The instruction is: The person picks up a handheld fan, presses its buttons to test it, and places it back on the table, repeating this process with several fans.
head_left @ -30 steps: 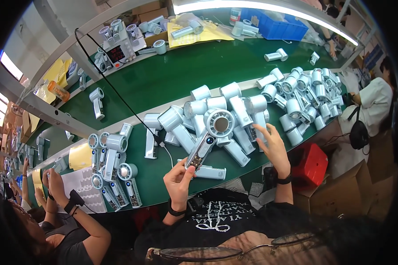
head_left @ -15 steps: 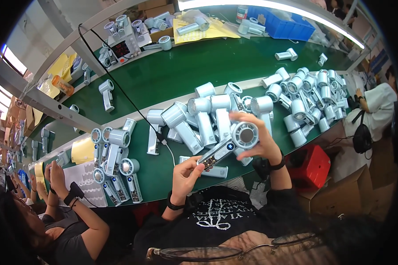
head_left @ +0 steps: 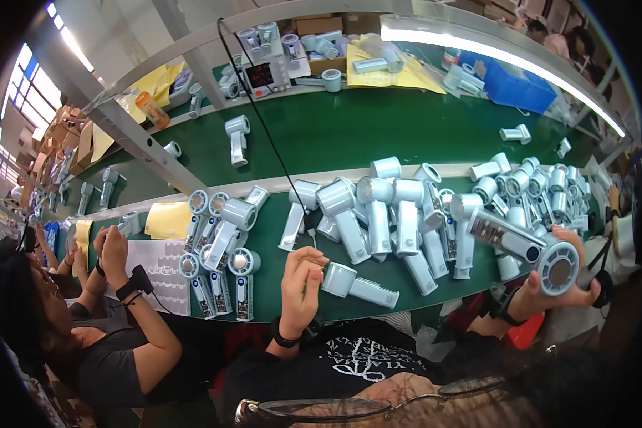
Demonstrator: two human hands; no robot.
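Observation:
My right hand point(head_left: 531, 292) grips a light blue handheld fan point(head_left: 558, 268) by its round head, out at the right over the heap. The fan's handle points up and left, its circuit board bared. My left hand point(head_left: 303, 289) is closed, thumb against curled fingers. A thin cable point(head_left: 313, 238) with a white end runs down to those fingertips; its tip is hidden. Just right of that hand, another fan point(head_left: 360, 287) lies on its side on the green bench. Beyond it several fans point(head_left: 378, 207) lie piled together.
A second heap of fans point(head_left: 535, 185) fills the right. Several fans with bare circuit boards point(head_left: 221, 250) stand grouped at left, beside a white sheet point(head_left: 146, 274). A co-worker point(head_left: 132, 328) sits there. At the back are a meter box point(head_left: 262, 77) and a blue bin point(head_left: 517, 85).
My right hand has carried the fan away to the right, out of my left hand. My left hand now closes by the cable's end. The whole view has shifted too.

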